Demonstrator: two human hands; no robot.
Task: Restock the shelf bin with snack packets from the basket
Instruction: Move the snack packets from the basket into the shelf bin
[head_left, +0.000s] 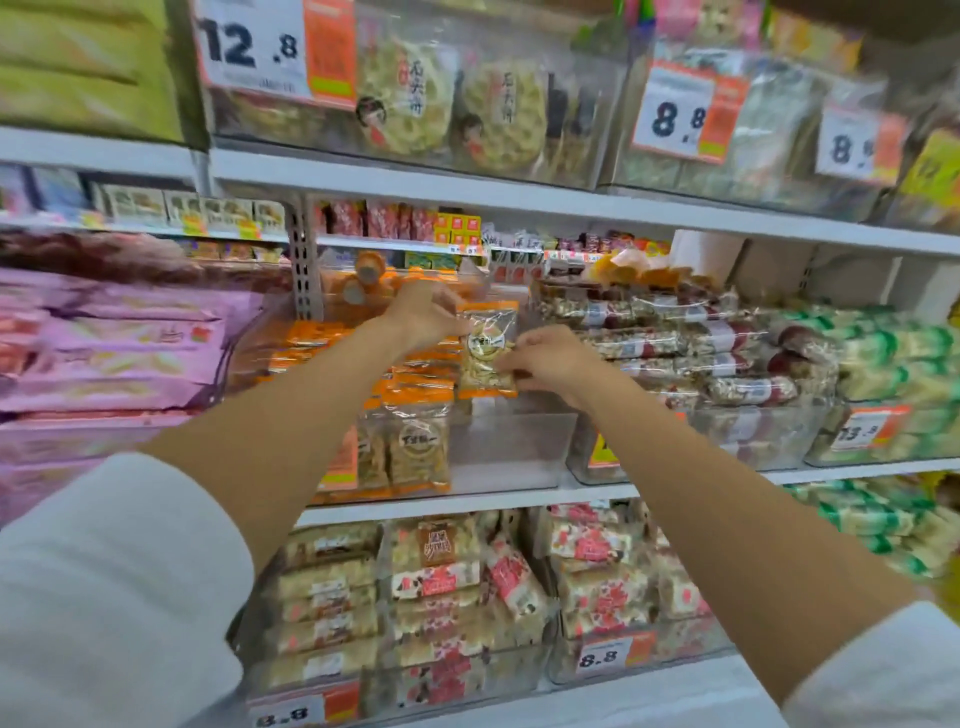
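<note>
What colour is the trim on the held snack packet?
Orange trim at top and bottom of the snack packet, with a clear middle; head view.

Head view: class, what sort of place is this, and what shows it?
Probably a grocery shop's snack aisle: white shelves, clear bins full of packets, and price tags on the bin fronts.

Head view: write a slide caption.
Right hand pinches a snack packet, left hand at its top, above the clear shelf bin.
</note>
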